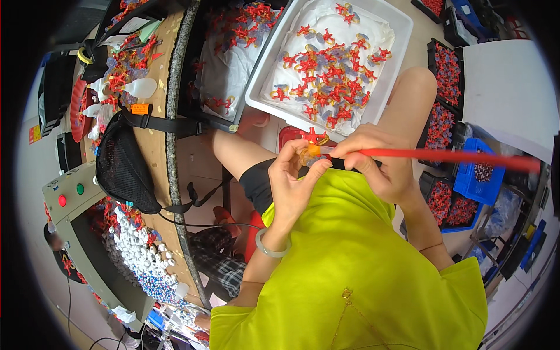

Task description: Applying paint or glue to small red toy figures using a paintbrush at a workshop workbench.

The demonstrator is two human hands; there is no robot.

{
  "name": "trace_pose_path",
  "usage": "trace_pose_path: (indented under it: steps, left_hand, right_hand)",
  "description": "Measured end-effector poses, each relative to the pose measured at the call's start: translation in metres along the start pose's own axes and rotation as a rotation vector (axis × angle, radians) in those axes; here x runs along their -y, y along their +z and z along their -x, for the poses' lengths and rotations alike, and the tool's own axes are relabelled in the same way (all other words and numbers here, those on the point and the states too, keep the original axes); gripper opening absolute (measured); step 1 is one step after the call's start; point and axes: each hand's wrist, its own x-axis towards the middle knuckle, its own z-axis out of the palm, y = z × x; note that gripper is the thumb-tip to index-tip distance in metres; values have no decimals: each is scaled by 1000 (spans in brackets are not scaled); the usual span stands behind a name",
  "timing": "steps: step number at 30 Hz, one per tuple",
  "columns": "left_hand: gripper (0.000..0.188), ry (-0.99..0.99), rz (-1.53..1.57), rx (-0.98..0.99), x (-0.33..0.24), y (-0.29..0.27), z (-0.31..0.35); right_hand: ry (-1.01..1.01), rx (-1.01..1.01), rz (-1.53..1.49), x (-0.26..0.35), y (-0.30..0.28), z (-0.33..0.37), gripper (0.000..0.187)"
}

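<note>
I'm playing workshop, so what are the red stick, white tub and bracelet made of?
Red stick: smooth, evenly coloured, maybe plastic or painted wood. White tub: likely hard plastic, with smooth, rounded moulded corners. Bracelet: polished-looking and pale; stone, glass or plastic, I can't tell.

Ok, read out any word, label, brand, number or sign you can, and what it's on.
No text is legible here.
Orange tag by the black strap: print too small to read.
Red-and-yellow sign, far left: too small and blurred.
Machine panel with red and green buttons: any marks too small.
Red rod in the right hand: no lettering I can make out.
</note>
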Motion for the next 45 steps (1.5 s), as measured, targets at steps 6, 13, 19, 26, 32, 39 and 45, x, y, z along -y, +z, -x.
trace_pose_path:
  steps: [6, 13, 19, 26, 32, 39, 45]
  left_hand:
    - [36, 11, -77, 44, -4, -1, -2]
    - [32, -165, 327, 149, -2, -8, -2]
    - [46, -129, 243, 217, -2, -2, -1]
    - [53, -250, 416, 188, -5, -1, -4]
    - [49, -314, 454, 149, -18, 3, -4]
    - [51, -243, 593, 335, -5, -12, -7]
    - [65, -402, 637, 659, -7, -25, -9]
  right_hand:
    - [-60, -68, -111, -3, 3, -1, 3]
    - [107, -267, -14, -16, -6, -8, 10]
    - [341, -217, -528, -21, 20, 3, 9]
    - [427, -191, -599, -24, 30, 12, 6]
    - [397, -203, -538, -26, 28, 11, 6]
    - [326, -160, -569, -26, 22, 8, 7]
    - [-5, 84, -698, -47, 6, 9, 8]
